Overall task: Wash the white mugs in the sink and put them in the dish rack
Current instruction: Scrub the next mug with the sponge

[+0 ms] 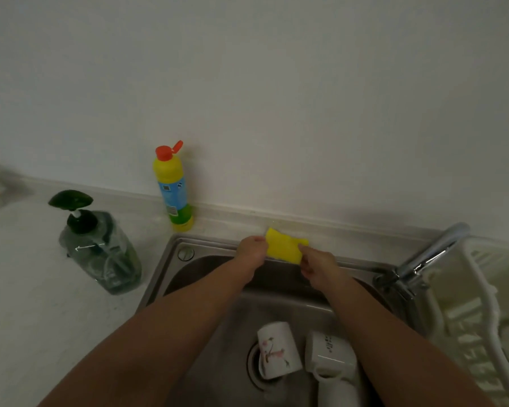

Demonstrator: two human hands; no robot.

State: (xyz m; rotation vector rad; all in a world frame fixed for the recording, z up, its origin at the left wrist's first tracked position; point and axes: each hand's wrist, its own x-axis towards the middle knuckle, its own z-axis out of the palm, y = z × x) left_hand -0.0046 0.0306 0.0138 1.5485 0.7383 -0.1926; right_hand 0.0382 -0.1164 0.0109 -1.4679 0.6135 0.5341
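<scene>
- Hands raised over the far rim of the sink (pixel 185 277), sharing a yellow sponge (pixel 285 245): left hand (pixel 252 249) pinching its left edge, right hand (pixel 318 267) pinching its right, fingers curled onto it.
- Lying in the basin, apparently unwashed: floral mug (pixel 276 351) over the drain, second mug (pixel 331 352) just beside it, third mug (pixel 340 392) nearer, partly cut off.
- No mug visible in the rack (pixel 459 312) at right, though only partly in view.
- Judged barely begun: tap (pixel 432 251) not visibly running, soap bottle (pixel 172 186) on the bench (pixel 27 304), cap flipped open.
- Left to do: scrubbing, rinsing, racking every mug.
</scene>
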